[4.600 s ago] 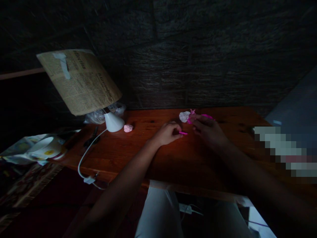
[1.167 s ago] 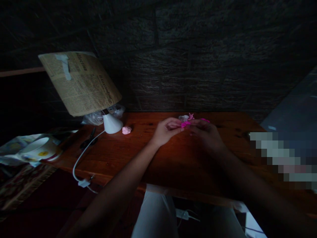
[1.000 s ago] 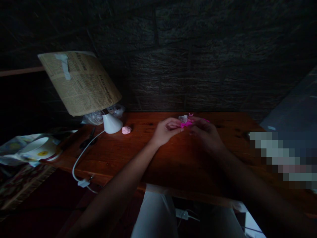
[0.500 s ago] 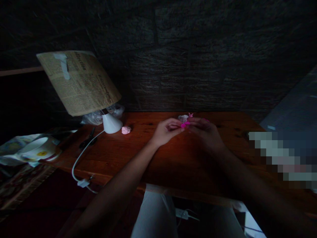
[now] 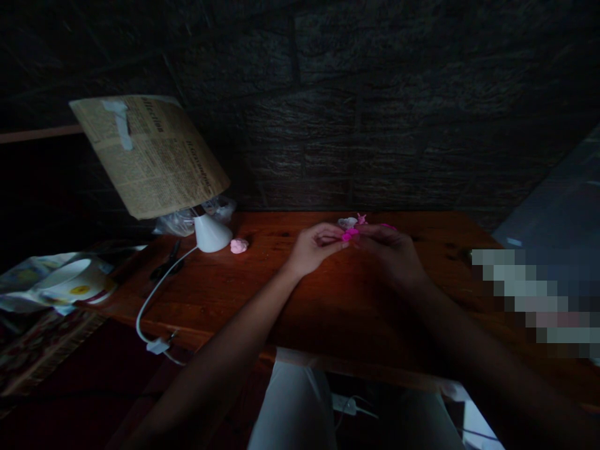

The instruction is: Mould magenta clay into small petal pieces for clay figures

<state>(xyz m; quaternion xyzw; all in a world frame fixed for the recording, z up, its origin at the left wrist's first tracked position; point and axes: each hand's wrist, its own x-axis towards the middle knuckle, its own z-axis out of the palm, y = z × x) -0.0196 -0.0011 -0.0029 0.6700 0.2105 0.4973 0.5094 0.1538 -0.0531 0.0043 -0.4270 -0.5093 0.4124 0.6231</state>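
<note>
Between my two hands is a small bright pink piece [image 5: 349,234] that looks like soft modelling clay. My left hand [image 5: 315,249] pinches its left side between thumb and fingertips. The fingertips of my right hand [image 5: 391,247] close on its right side, and they partly hide it. Just behind the hands stand a small pink figure [image 5: 361,219] with pointed tips and a whitish crumpled bit [image 5: 347,222]. Another bright pink bit [image 5: 388,226] shows behind my right fingers. Farther left, a pale pink lump [image 5: 239,245] lies on the wooden table [image 5: 262,287].
A lamp [image 5: 154,156] with a newsprint shade stands on the left, its white cord [image 5: 140,306] hanging over the table's front edge. Black-handled scissors [image 5: 166,269] lie near it. A white paper cup [image 5: 77,281] is at far left. A dark brick-patterned wall [image 5: 328,125] rises behind.
The fingers of my right hand have shifted slightly around the pink piece, which has turned a little. My left hand stays nearly still.
</note>
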